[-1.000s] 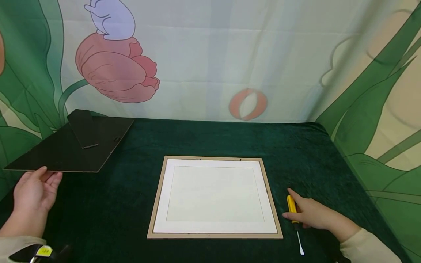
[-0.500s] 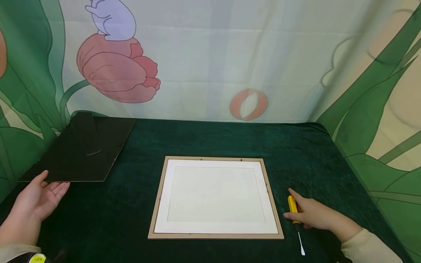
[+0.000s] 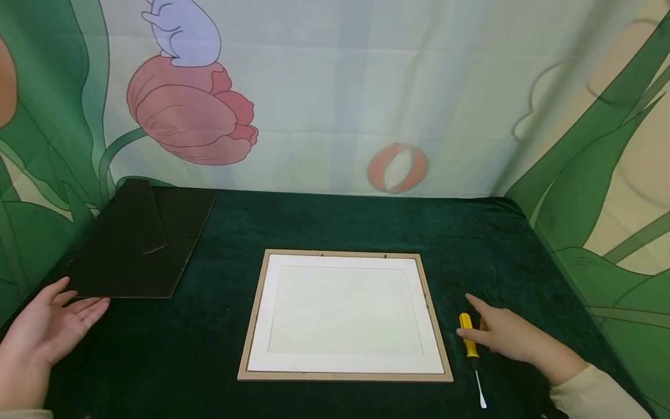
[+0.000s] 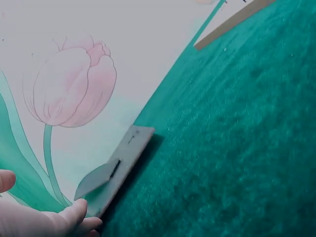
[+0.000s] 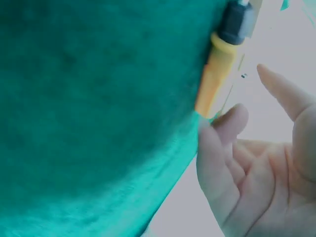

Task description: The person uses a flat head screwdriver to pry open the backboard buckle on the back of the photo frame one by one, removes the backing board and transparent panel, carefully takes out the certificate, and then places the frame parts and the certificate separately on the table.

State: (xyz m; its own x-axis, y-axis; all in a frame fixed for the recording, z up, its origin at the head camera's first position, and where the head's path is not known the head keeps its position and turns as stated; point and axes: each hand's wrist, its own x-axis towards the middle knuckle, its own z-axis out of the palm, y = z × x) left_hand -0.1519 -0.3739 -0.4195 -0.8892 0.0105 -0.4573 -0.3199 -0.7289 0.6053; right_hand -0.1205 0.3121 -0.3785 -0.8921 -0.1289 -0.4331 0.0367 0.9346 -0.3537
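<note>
A black backing board (image 3: 131, 256) with a folded stand leg (image 3: 146, 224) lies at the far left of the green cloth. My left hand (image 3: 47, 326) is at its near left corner, palm up, fingers loosely spread by the edge; in the left wrist view the left hand (image 4: 54, 217) appears low beside the backing board (image 4: 133, 145). A yellow-handled screwdriver (image 3: 469, 337) lies on the cloth at the right, blade towards me. Over its handle hovers my right hand (image 3: 508, 334), index finger and thumb extended. The right wrist view has the right hand (image 5: 266, 168) loose beside the screwdriver handle (image 5: 217, 74).
A light wooden picture frame (image 3: 345, 377) lies face down at the centre, with a white mat sheet (image 3: 345, 314) inside it. Small metal tabs show along its rim. A printed curtain (image 3: 314, 87) hangs behind and beside the cloth-covered table (image 3: 340, 221).
The left hand has lowered the backing board onto the cloth and loosened its fingers from it. The right hand has lifted off the screwdriver and spread its fingers slightly.
</note>
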